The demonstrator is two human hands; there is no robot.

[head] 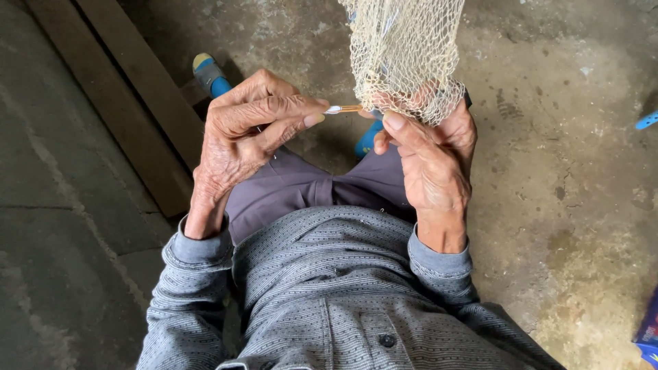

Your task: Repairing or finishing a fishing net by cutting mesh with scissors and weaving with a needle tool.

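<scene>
A cream-coloured mesh net [404,48] hangs down from the top of the view. Its lower edge is bunched over my right hand [432,154], which grips it between thumb and fingers. My left hand [250,130] pinches a thin, light brown netting needle [343,109] between thumb and forefinger. The needle's tip points right and reaches the net's lower edge, close to my right thumb. Both hands are held above my lap, in grey patterned sleeves.
A bare concrete floor [562,178] lies all around. Wooden planks [130,96] run diagonally at the left. Blue footwear [209,74] shows past my knees. A blue object [647,120] lies at the right edge, another blue thing [648,336] at the lower right corner.
</scene>
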